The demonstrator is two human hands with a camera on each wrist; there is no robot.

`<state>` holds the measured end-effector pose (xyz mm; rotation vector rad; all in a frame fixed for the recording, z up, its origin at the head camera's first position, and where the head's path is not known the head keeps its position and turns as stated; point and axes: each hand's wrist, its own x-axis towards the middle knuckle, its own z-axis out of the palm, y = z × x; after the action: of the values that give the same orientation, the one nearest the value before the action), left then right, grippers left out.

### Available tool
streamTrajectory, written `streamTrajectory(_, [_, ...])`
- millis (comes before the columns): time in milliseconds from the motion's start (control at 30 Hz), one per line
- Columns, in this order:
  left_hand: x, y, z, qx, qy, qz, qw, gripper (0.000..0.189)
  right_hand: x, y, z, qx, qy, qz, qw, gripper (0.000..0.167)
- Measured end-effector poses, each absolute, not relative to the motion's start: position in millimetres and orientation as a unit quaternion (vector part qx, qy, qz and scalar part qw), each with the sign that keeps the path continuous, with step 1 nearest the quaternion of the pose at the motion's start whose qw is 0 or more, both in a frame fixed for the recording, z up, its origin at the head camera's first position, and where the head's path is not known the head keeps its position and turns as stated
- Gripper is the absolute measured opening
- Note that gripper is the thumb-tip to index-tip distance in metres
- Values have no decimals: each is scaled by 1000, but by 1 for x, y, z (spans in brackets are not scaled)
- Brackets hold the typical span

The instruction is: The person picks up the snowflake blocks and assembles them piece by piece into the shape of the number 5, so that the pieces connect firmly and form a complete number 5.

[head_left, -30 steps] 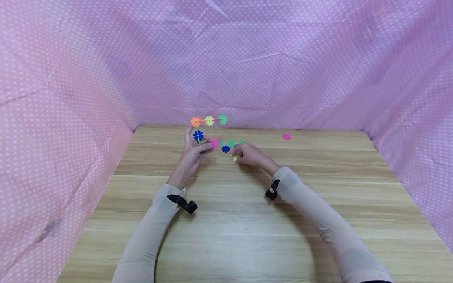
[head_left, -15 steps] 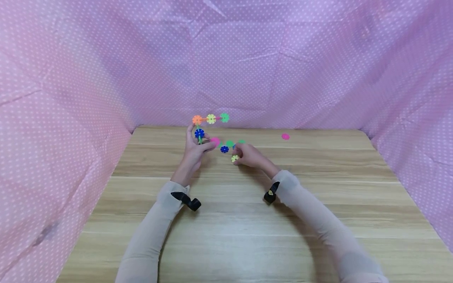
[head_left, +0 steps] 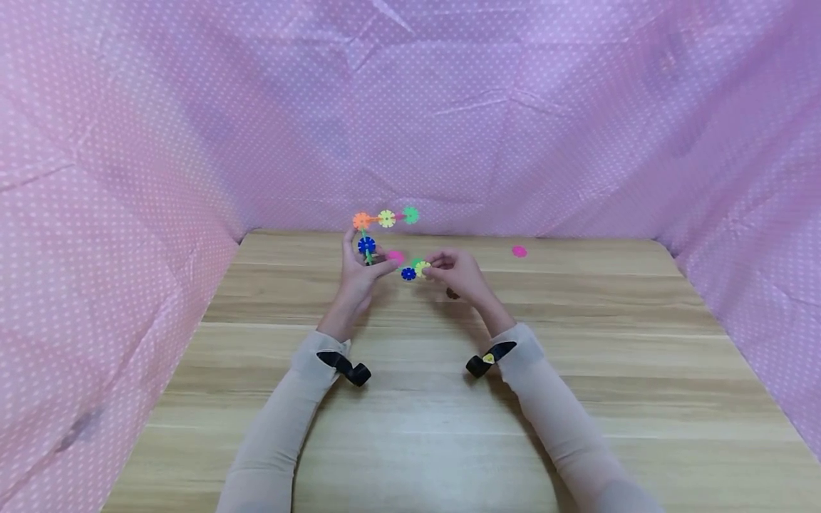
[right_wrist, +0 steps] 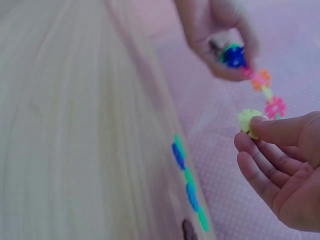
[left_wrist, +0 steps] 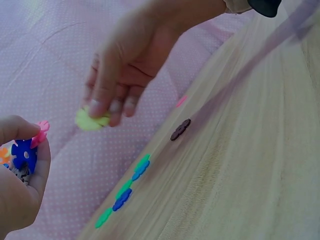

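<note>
My left hand (head_left: 356, 281) grips a linked chain of notched plastic snowflake discs above the table. An orange disc (head_left: 361, 220), a dark blue disc (head_left: 366, 245) and a green end disc (head_left: 410, 214) show in it. In the left wrist view, a pink disc (left_wrist: 42, 134) stands out by the thumb, beside a blue disc (left_wrist: 24, 155). My right hand (head_left: 463, 274) pinches a loose yellow disc (right_wrist: 248, 120) between thumb and fingertips. It is held up apart from the left hand. Part of the chain is hidden behind the left fingers.
Several green and blue discs, including a blue disc (left_wrist: 122, 200), lie in a row on the wooden table (head_left: 410, 427). A brown disc (left_wrist: 180, 129) lies near them, and a pink disc (head_left: 519, 251) farther right. A pink dotted cloth (head_left: 410, 107) surrounds the table.
My right hand has raised the yellow disc from low over the table toward the left hand, exposing the brown disc. The left hand, with its chain, has shifted slightly right.
</note>
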<state>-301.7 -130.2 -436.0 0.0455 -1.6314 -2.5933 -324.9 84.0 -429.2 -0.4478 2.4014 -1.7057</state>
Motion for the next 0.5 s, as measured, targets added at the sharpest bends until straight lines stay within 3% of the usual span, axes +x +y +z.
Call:
streamTrajectory(300, [-303, -131, -438, 16, -517, -855, 28, 107, -320, 73, -428, -152, 778, -608, 43, 18])
streamTrajectory(500, [-303, -129, -436, 16, -520, -853, 37, 107, -313, 63, -430, -185, 783, -593, -15, 13])
